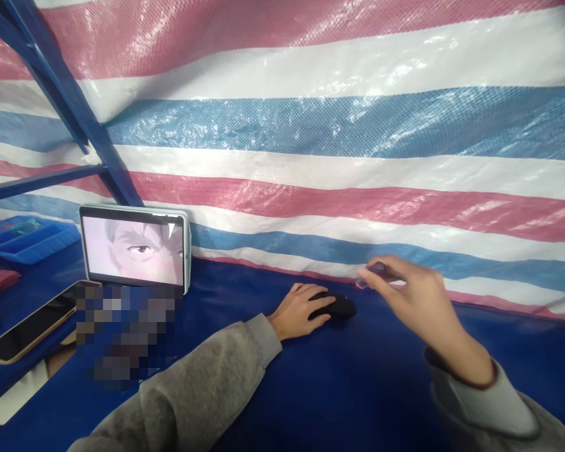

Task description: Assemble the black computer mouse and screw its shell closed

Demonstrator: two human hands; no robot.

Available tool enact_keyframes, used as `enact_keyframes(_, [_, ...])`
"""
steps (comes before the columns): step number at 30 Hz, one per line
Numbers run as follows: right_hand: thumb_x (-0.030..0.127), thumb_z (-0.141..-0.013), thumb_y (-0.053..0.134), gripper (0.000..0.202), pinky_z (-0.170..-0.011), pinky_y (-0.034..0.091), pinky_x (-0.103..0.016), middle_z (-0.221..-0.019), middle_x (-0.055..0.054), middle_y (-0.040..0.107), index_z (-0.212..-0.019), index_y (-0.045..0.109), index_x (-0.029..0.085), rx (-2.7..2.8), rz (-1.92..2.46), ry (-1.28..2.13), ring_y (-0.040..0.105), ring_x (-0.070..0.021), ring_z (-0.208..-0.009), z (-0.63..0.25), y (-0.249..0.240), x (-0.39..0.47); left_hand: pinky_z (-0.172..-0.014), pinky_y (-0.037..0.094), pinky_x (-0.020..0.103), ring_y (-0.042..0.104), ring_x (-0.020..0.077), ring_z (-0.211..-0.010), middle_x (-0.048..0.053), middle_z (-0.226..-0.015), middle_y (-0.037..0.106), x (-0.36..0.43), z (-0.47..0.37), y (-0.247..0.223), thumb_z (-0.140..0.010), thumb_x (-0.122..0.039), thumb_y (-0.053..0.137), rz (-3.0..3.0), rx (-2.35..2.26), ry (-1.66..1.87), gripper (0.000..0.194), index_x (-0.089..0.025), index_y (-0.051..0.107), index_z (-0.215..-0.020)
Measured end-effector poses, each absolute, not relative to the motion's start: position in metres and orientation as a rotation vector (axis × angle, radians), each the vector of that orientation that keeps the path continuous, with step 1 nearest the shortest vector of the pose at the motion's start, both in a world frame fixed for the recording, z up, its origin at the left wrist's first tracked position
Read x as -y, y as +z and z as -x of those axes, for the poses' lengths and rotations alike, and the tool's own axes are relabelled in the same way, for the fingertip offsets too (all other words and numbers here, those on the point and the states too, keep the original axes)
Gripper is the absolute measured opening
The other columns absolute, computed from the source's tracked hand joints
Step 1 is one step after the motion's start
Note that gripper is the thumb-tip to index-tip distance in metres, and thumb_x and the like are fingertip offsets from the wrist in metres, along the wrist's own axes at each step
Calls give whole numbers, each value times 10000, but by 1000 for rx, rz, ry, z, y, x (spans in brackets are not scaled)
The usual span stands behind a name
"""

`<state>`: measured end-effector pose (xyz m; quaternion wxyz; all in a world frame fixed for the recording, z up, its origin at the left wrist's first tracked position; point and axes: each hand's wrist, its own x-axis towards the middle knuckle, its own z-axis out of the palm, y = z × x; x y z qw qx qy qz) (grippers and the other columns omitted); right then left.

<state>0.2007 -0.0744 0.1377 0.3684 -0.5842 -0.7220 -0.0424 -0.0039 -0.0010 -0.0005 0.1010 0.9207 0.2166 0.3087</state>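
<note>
On the blue tabletop (358, 376), a black computer mouse (343, 306) lies beneath the fingers of my left hand (304, 311), which grip its near-left side. My right hand (419, 295) is raised over the table to the right of the mouse. Between its thumb and fingers is a small dark purple tool handle (376, 268) with a clear and red part (360, 284) at its lower left end. Blur and the fingers hide the rest, so its exact kind cannot be made out.
A tablet (134, 248) stands propped at the left, playing a picture. Near it lie a phone (32, 323) and a blue compartment tray (32, 238). A blue metal frame (70, 100) rises at the left. Behind the table hangs a striped plastic sheet (311, 125).
</note>
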Motion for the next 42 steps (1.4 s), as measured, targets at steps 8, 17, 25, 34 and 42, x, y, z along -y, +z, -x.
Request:
enact_keyframes(8, [513, -869, 566, 325, -577, 462, -265, -609, 20, 692, -707, 593, 232, 1881, 1625, -14, 656, -156, -554, -204, 141, 69, -984, 435, 388, 532, 235, -1211, 83, -1331, 559, -1, 5, -2, -954, -418, 547, -2748, -625, 837, 388, -279, 556, -1316])
enact_keyframes(17, [550, -868, 539, 374, -517, 416, -271, -567, 15, 679, -670, 589, 236, 1906, 1650, -64, 634, -163, -502, -205, 135, 64, -988, 447, 393, 541, 235, -1207, 82, -1321, 566, -2, 4, -5, -939, -421, 569, -2762, -619, 872, 397, -292, 559, -1314])
enact_keyframes(25, [511, -866, 561, 317, -583, 447, -282, -616, 5, 702, -718, 606, 234, 1929, 1695, -19, 679, -191, -596, -208, 127, 59, -978, 450, 383, 544, 235, -1203, 83, -1318, 571, -1, 5, -2, -939, -418, 568, -2768, -613, 867, 395, -268, 568, -1305])
enact_keyframes(34, [475, -881, 549, 285, -585, 429, -282, -648, 5, 695, -748, 621, 233, 1984, 1750, -24, 664, -195, -612, -212, 115, 56, -1006, 446, 358, 532, 215, -1233, 69, -1338, 564, -2, 4, -8, -931, -448, 563, -2786, -592, 884, 418, -278, 560, -1313])
enact_keyframes(42, [400, -946, 410, 290, -565, 395, -300, -720, -36, 713, -916, 632, 216, 2061, 1935, -248, 670, -222, -651, -216, 105, 56, -1033, 454, 384, 454, 235, -1342, 70, -1425, 508, 0, 6, -8, -983, -465, 465, -2884, -594, 797, 427, -262, 521, -1354])
